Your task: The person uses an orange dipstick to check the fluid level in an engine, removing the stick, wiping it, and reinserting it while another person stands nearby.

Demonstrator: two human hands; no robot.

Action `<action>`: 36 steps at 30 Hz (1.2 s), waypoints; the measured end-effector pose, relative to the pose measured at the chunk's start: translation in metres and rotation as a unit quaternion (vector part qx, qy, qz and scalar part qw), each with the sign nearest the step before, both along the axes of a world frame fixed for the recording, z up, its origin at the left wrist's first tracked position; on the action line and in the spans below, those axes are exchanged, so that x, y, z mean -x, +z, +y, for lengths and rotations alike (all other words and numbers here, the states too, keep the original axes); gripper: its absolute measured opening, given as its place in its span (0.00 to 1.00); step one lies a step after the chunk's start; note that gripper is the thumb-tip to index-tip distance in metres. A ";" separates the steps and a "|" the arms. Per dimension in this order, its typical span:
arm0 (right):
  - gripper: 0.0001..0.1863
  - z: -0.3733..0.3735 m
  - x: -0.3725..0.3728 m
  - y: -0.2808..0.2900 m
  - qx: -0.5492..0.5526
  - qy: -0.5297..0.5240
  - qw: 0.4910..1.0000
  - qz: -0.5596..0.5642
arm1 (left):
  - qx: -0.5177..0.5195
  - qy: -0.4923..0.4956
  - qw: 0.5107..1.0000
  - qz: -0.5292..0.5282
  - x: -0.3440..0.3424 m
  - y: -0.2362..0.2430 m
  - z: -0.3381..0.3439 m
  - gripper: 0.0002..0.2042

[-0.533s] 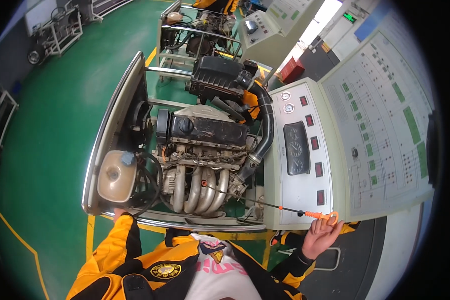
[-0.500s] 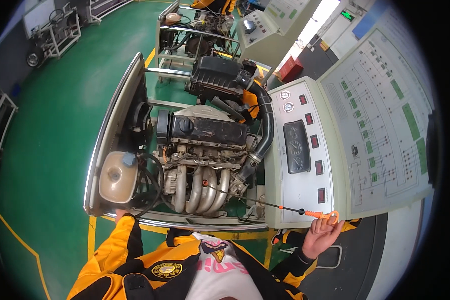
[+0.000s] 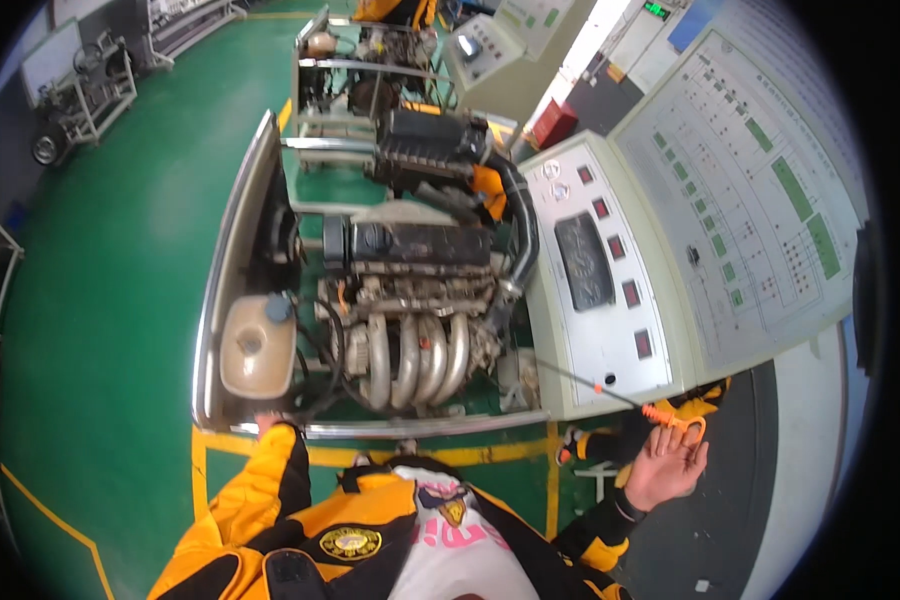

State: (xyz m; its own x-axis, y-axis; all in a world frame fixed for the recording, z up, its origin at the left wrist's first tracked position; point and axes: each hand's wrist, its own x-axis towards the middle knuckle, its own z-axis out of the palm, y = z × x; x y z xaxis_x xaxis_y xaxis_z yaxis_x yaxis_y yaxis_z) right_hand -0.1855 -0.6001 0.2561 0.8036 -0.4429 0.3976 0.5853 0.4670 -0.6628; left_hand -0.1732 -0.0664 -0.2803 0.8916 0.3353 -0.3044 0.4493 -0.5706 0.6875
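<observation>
My right hand (image 3: 667, 470) is closed on the orange ring handle of an oil dipstick (image 3: 662, 412), palm turned up. The dipstick's thin dark rod slants up and left across the console's lower edge toward the engine (image 3: 420, 245); its far tip is too blurred to make out. An orange-red spot, which looks like the dipstick tube's mouth (image 3: 425, 343), shows among the metal intake pipes (image 3: 408, 365). My left hand (image 3: 268, 424) rests at the stand's front rail (image 3: 420, 428), just below the beige coolant tank (image 3: 258, 345). Its fingers are mostly hidden.
A sloping console (image 3: 620, 370) with gauges and a tall diagram board (image 3: 750, 200) stands to the right of the engine. Another person's shoe (image 3: 570, 445) shows beyond the front rail. A second engine stand (image 3: 370, 75) is farther back.
My right hand has moved right with the dipstick, whose rod no longer reaches over the intake pipes. My left hand stays by the front rail. The whole view has shifted a little.
</observation>
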 end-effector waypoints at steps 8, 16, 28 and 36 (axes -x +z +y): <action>0.23 0.007 0.033 -0.015 0.022 -0.036 0.999 0.009 | 0.057 0.350 0.901 0.250 -0.039 0.187 -0.078 0.18; 0.14 0.022 0.012 -0.070 -0.048 -0.035 0.991 0.121 | 0.065 0.378 0.893 0.237 -0.023 0.178 -0.076 0.23; 0.04 0.079 -0.010 -0.203 0.268 0.119 0.904 0.310 | -0.012 0.232 0.949 0.213 -0.030 0.168 -0.075 0.23; 0.12 0.072 -0.012 -0.250 0.306 0.127 0.841 0.428 | 0.005 0.353 0.907 0.230 -0.030 0.108 -0.054 0.23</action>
State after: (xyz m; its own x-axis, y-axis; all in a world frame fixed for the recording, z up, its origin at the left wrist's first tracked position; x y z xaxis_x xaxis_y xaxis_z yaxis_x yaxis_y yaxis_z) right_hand -0.1734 -0.5285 0.0057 0.9493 -0.1362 -0.2835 -0.2953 -0.0760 -0.9524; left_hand -0.1430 -0.1202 -0.1726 0.2349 0.7685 -0.5952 0.9405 -0.0250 0.3389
